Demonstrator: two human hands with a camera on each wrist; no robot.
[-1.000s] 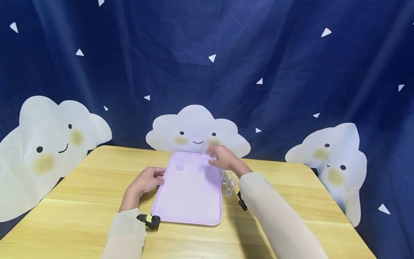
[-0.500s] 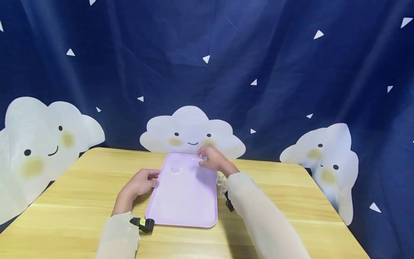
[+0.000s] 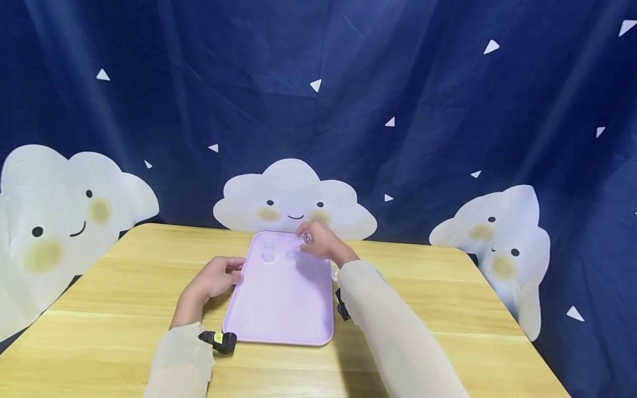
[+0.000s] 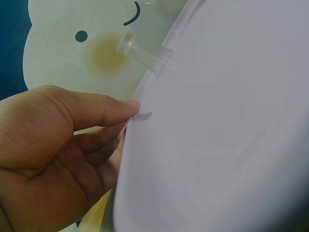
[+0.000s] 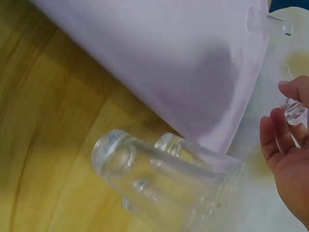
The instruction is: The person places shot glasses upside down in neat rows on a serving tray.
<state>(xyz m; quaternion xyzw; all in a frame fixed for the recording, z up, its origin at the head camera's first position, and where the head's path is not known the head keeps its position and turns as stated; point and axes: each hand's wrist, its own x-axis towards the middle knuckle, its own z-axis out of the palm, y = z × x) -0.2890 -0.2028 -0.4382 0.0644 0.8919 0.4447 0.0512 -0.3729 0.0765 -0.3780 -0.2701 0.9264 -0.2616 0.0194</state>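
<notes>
A lilac tray [image 3: 281,309] lies on the table; my left hand [image 3: 219,276] pinches its left rim. In the left wrist view the thumb is at the tray's edge, other fingers partly hidden behind it. One small clear shot glass [image 3: 269,254] stands on the tray near its far left corner, also in the left wrist view as a clear glass [image 4: 146,53]. Over the tray's far right part, my right hand [image 3: 320,241] holds another clear shot glass [image 5: 295,112] between thumb and fingers; the hand mostly covers it in the head view.
Clear shot glasses [image 5: 154,179] stand close together on the wooden table [image 3: 423,309], just off the tray's right edge. The right forearm hides most of them in the head view. A dark blue curtain [image 3: 423,72] with clouds hangs behind the table.
My right hand has moved slightly left and inward over the tray, carrying the shot glass. The left hand stays at the rim. The head view has shifted a little.
</notes>
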